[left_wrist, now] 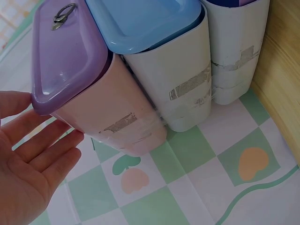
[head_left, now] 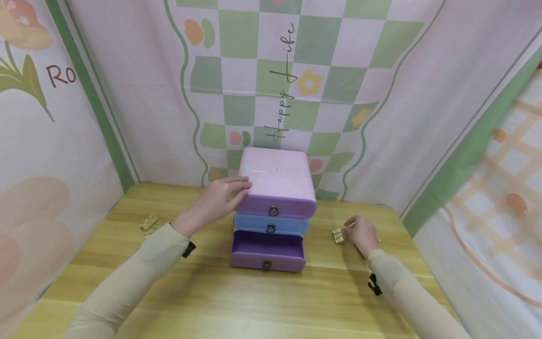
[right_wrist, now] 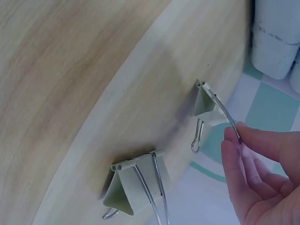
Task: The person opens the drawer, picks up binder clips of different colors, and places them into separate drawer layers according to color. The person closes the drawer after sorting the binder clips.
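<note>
A small three-drawer cabinet [head_left: 277,176] stands on the table, its purple bottom drawer [head_left: 267,261] pulled out and bare inside. My left hand [head_left: 218,200] rests at the cabinet's upper left side. In the left wrist view its thumb touches the corner of the purple top drawer [left_wrist: 70,56], with the other fingers extended along the pink casing [left_wrist: 112,112]. Over to the right, my right hand [head_left: 362,234] pinches the wire handle of a pale gold binder clip [right_wrist: 209,103] between thumb and fingers. A larger binder clip [right_wrist: 140,180] lies nearer that wrist, mostly hidden in the head view.
Another gold binder clip [head_left: 149,222] lies left of the cabinet, with wire handles partly behind the left forearm. The blue middle drawer [head_left: 271,224] sticks out slightly. A checkered cloth [head_left: 239,33] hangs behind the wooden table [head_left: 203,301], and printed cloths flank both sides.
</note>
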`<state>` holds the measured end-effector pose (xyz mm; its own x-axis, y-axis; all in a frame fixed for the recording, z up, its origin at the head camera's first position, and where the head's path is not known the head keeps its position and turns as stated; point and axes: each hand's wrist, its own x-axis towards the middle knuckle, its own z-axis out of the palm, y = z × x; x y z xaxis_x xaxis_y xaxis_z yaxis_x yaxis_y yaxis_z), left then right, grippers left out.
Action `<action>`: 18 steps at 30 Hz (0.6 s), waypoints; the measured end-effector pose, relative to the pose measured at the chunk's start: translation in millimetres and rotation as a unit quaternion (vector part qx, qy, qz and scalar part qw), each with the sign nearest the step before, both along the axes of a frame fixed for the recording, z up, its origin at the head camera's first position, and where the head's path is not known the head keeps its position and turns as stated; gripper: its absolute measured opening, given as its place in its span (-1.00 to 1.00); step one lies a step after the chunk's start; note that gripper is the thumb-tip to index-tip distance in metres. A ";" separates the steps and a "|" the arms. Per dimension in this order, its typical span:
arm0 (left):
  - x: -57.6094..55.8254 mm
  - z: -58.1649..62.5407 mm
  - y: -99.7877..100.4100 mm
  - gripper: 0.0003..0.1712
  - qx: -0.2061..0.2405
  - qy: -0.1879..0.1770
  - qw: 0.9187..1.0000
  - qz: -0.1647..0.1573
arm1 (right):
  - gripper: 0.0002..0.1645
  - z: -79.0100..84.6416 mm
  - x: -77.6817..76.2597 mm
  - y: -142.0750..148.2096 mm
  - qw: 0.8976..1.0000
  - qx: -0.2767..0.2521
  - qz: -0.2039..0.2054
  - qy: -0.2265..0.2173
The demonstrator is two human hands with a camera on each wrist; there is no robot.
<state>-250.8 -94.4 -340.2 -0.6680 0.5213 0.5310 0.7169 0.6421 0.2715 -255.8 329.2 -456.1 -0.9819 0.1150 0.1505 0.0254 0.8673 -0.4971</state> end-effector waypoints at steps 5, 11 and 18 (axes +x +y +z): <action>0.2 -0.6 -0.4 -0.65 0.000 0.004 1.000 -0.002 | -0.85 3.3 2.7 -1.9 1.000 -0.005 0.012 0.013; -1.3 -1.2 -0.2 -0.66 0.004 0.009 1.000 -0.002 | -0.87 7.8 8.9 -6.9 0.999 -0.003 0.031 0.031; -0.4 0.6 -0.4 -0.66 0.008 0.007 1.000 -0.002 | -0.85 14.8 16.6 -15.0 0.999 -0.006 0.031 0.029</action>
<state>-251.2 -94.8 -339.6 -0.6581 0.5153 0.5489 0.7232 0.6353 0.2707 -239.2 314.2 -441.3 -0.9769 0.0569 0.2061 -0.0567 0.8604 -0.5065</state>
